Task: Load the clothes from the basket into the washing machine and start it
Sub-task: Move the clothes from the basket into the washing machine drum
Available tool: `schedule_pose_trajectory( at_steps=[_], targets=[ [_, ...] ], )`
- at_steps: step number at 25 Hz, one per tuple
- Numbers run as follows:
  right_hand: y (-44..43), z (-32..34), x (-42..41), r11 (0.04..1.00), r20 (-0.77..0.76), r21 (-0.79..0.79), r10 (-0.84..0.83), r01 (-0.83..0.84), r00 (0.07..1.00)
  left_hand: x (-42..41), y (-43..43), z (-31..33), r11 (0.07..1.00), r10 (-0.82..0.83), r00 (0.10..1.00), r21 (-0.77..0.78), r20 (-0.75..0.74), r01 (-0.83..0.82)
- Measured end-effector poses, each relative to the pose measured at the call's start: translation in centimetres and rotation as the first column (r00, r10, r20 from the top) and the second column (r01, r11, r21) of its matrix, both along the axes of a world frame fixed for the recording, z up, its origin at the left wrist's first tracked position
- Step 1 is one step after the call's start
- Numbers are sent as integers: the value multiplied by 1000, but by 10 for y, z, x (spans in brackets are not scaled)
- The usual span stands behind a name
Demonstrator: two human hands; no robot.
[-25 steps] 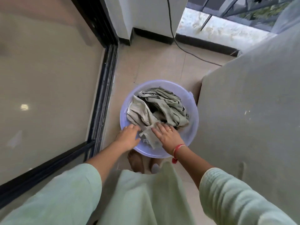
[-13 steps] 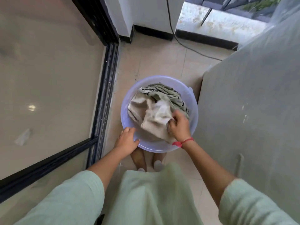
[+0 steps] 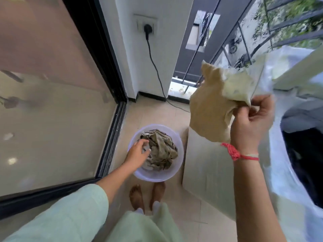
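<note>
My right hand (image 3: 251, 123) is raised high at the right, its fingers (image 3: 244, 110) curled and pinching the upper edge of a beige cloth (image 3: 209, 109). The cloth hangs from that grip in a loose bunch, clear of the floor, in front of the near top corner of the washing machine (image 3: 208, 168) and just left of its dark drum opening (image 3: 302, 163). A translucent plastic cover (image 3: 277, 151) lies folded back round that opening. A red thread (image 3: 236, 154) is tied round my right wrist. My left hand (image 3: 138, 152) reaches down into the round pale lilac basket (image 3: 157, 179), which stands on the tiled floor (image 3: 174, 116) just beside the machine's side. Its fingers are loosely spread and rest on the left side of the heap of crumpled olive-grey clothes (image 3: 162, 151); I cannot see them closed on any piece. The heap sits inside the basket, below its rim. My bare feet (image 3: 137, 196) stand just behind the basket, and pale green sleeves cover both my upper arms. A glass sliding door (image 3: 52, 119) with a black frame runs along my left. Ahead, a black plug (image 3: 147, 29) sits in a wall socket, and its cord (image 3: 157, 74) hangs down the white wall and runs along the floor towards the machine. Beyond the wall stands a dark railing (image 3: 244, 32) with greenery behind it.
</note>
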State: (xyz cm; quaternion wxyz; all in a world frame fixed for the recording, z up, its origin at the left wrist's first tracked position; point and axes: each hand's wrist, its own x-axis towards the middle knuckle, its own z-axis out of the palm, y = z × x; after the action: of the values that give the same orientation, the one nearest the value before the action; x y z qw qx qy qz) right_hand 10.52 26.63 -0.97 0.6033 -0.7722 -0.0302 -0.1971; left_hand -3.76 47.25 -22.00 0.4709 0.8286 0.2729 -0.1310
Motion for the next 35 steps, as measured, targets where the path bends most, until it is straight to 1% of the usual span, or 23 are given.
schedule_pose_trajectory(
  at_steps=[2,4,6,7,9,11,14,16,18,20,22,23,24,26,27,28,29,30,31,32,33,34,35],
  targets=[
    [5,39,-14,997,76,61,-48,43,996,3,-18,41,996,-18,986,-86,165,33],
    [7,75,-24,985,144,149,-113,91,983,8,-45,86,983,-83,951,-132,299,128],
    [6,105,-31,970,189,207,-167,127,968,12,-78,125,972,-158,901,-98,404,214],
    [4,120,-35,963,212,240,-177,125,961,15,-94,143,971,-175,876,-66,449,228],
    [-4,145,-45,955,256,271,-188,117,948,22,-119,168,982,-137,850,-41,509,183],
    [-16,160,-51,957,300,270,-190,107,935,30,-134,185,990,-53,825,-81,563,118],
    [-56,176,-47,954,390,261,-244,147,888,50,-138,204,994,-17,723,-69,691,89],
    [-100,179,-39,949,434,197,-310,246,846,67,-143,221,996,-24,659,-40,752,83],
    [-160,180,-30,921,468,71,-369,382,803,82,-165,252,999,-24,600,0,800,40],
    [-230,178,-18,891,478,-20,-391,454,787,102,-203,285,999,-52,557,49,829,20],
    [-292,174,-1,872,355,-57,-437,486,826,131,-246,315,988,-156,573,124,804,94],
    [-322,164,14,862,236,-107,-463,496,855,149,-268,324,967,-255,589,201,767,157],
    [-355,153,30,854,98,-194,-472,482,876,171,-294,329,930,-368,601,289,710,228],
    [-402,123,56,887,-218,-334,-402,319,889,209,-339,328,819,-560,639,466,527,334],
    [-419,108,63,910,-324,-339,-353,241,878,224,-358,325,766,-616,664,517,423,382],
    [-430,97,65,922,-368,-322,-330,214,869,237,-372,322,734,-640,686,539,347,412],
    [-440,89,67,920,-347,-307,-346,243,872,248,-386,322,722,-642,702,552,309,417],
    [-447,87,68,907,-268,-290,-384,306,884,259,-397,326,731,-627,709,559,322,392],
    [-453,88,69,886,-164,-260,-432,384,887,265,-407,333,758,-605,695,550,389,352],
    [-459,93,69,869,-59,-211,-467,447,882,270,-417,340,795,-579,648,520,494,313],
    [-468,94,72,854,27,-163,-497,494,868,272,-427,347,816,-566,573,500,592,290],
    [-478,91,74,851,76,-126,-505,510,860,270,-437,347,823,-564,498,493,658,282],
    [-488,84,76,853,79,-112,-503,509,861,265,-445,340,824,-567,431,494,702,279]
  ],
)
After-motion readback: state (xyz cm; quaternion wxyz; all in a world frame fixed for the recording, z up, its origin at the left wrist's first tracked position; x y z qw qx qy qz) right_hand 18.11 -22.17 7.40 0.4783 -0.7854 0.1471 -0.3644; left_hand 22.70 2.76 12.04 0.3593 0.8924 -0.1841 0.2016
